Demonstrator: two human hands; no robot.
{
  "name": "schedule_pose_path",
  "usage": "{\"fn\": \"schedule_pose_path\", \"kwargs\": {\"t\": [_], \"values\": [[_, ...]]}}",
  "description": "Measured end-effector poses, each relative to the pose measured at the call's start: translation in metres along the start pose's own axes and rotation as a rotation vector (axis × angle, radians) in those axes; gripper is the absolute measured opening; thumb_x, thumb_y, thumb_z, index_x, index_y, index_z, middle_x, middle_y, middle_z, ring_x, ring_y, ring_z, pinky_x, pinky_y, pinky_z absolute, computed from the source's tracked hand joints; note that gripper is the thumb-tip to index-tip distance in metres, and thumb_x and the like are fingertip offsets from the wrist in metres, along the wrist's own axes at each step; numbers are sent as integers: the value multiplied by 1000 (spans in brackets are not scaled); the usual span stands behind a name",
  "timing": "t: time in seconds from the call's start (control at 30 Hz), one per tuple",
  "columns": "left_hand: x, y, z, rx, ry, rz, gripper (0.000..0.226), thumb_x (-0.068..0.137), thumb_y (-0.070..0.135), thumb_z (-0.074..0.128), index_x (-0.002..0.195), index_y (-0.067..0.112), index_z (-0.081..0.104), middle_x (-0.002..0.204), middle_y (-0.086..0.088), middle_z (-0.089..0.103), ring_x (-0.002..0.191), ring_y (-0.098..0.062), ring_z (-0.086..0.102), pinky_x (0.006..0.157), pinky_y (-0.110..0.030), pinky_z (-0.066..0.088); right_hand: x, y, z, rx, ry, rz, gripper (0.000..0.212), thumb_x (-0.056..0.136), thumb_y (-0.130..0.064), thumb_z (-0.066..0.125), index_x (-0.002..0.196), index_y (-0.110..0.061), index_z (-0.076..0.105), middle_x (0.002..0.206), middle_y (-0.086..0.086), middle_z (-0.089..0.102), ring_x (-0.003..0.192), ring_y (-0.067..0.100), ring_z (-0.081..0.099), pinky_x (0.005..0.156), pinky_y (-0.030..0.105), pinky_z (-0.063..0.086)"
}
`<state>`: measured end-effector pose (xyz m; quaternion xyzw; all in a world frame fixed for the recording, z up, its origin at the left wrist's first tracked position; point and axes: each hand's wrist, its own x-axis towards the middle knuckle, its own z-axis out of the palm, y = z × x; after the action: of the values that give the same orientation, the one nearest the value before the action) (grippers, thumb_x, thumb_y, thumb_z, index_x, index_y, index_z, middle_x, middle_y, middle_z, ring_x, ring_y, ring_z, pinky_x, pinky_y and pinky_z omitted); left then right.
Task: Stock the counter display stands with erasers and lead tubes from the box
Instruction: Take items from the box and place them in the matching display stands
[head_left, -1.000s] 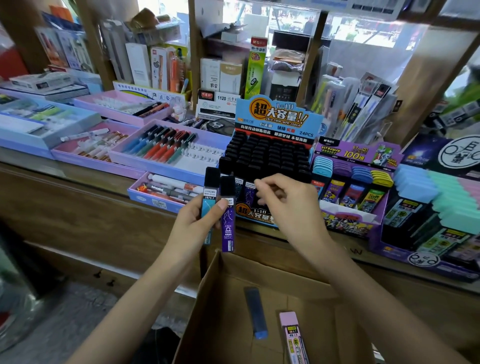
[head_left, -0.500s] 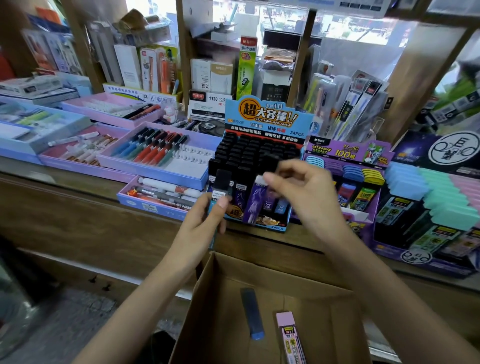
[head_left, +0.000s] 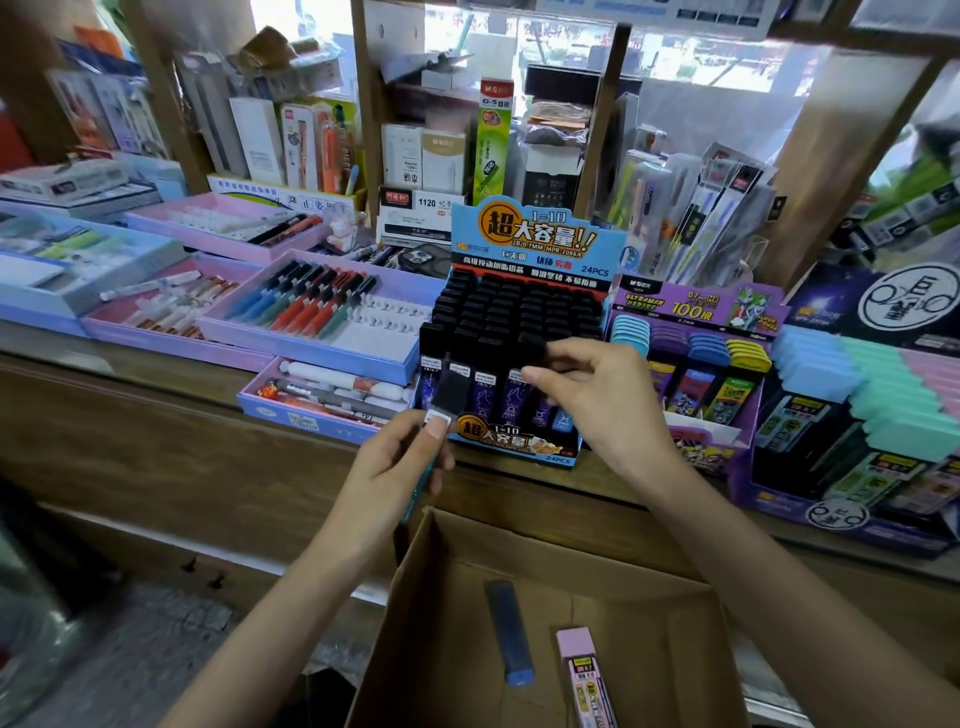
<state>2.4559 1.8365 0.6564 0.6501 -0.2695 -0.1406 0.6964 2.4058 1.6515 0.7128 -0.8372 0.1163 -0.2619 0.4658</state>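
Two lead tubes lay in the cardboard box (head_left: 675, 623) beneath my wrists: a blue tube (head_left: 509, 634) and, to its right, a pink tube (head_left: 584, 680). My left hand (head_left: 400, 467) gripped a teal lead tube (head_left: 450, 397) upright, its black cap above my thumb. Just right of it, my right hand (head_left: 597, 405) pinched the black cap of a purple lead tube (head_left: 517, 402) standing in the front row of the blue display stand (head_left: 535, 234), which sat on the tabletop (head_left: 171, 364) straight ahead of both hands.

pink lead tube (head_left: 584, 680) in the box (head_left: 457, 613) is cut off below.
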Motion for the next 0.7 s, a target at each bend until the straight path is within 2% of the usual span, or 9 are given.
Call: {"fn": "schedule_pose_path", "kwargs": {"t": [0.1, 0.2, 0.27, 0.33, 0.4, 0.53, 0.57, 0.63, 0.7], "values": [[0, 1, 1, -11, -3, 8, 18, 88, 32, 48, 82, 18, 58, 68, 3, 60, 55, -8, 52, 57, -16, 45, 2, 3, 3, 22, 13, 29, 24, 80, -15, 73, 74, -37, 67, 75, -14, 69, 73, 5, 66, 74, 30, 57], [1, 1, 3, -33, 12, 9, 18, 88, 29, 48, 87, 14, 57, 67, 3, 61, 55, -9, 53, 56, -16, 46, 2, 8, 10, 8, 25, 80, 8, 80, -14, 73, 84, -20, 74, 74, -12, 69, 73, 9, 67, 75, 36, 58], [1, 2, 5, -46, 18, 13, 16, 89, 25, 47, 90, 11, 56, 66, 3, 61, 56, -9, 53, 56, -17, 46, 1, 12, 14, -28, 48, 86, 8, 80, -16, 73, 88, -15, 74, 70, -18, 65, 68, 3, 65, 73, 30, 57], [1, 4, 8, -45, 18, 21, 14, 90, 23, 47, 89, 12, 56, 66, 4, 61, 57, -10, 53, 57, -18, 47, 2, 13, 15, -100, 69, 48, 9, 80, -19, 73, 87, -14, 75, 65, -21, 61, 62, -5, 61, 66, 14, 51], [1, 5, 13, -43, 19, 35, 12, 92, 20, 47, 88, 12, 56, 65, 3, 61, 59, -11, 54, 60, -18, 46, 3, 8, 14, -237, 38, 18, 15, 82, -26, 72, 82, -12, 75, 62, -13, 63, 58, -4, 61, 57, 6, 45], [2, 9, 23, -62, -6, 66, 16, 90, 24, 47, 90, 11, 56, 67, 6, 62, 66, -8, 57, 66, -16, 48, -9, 2, 11, -448, -35, 28, 46, 86, -49, 58, 63, -11, 67, 55, 5, 63, 52, 15, 60, 56, 30, 49], [2, 10, 25, -67, -20, 69, 19, 88, 28, 47, 91, 11, 56, 68, 6, 63, 67, -8, 57, 66, -16, 48, -15, 2, 9, -427, -23, 11, 51, 88, -52, 53, 61, -10, 65, 56, 6, 63, 53, 17, 59, 56, 33, 49], [5, 11, 31, -59, -52, 80, 21, 87, 30, 47, 92, 12, 56, 69, 6, 63, 68, -8, 58, 67, -17, 48, -29, 1, 5, -206, -35, -8, 50, 91, -50, 48, 71, -8, 66, 67, 9, 66, 65, 20, 63, 67, 41, 52], [7, 13, 39, -50, -72, 103, 20, 87, 29, 47, 93, 12, 57, 69, 6, 63, 69, -8, 58, 67, -18, 48, -39, -3, 3, 65, -75, -19, 28, 92, -39, 54, 81, -18, 68, 78, -2, 69, 76, 12, 65, 73, 36, 54]]}}
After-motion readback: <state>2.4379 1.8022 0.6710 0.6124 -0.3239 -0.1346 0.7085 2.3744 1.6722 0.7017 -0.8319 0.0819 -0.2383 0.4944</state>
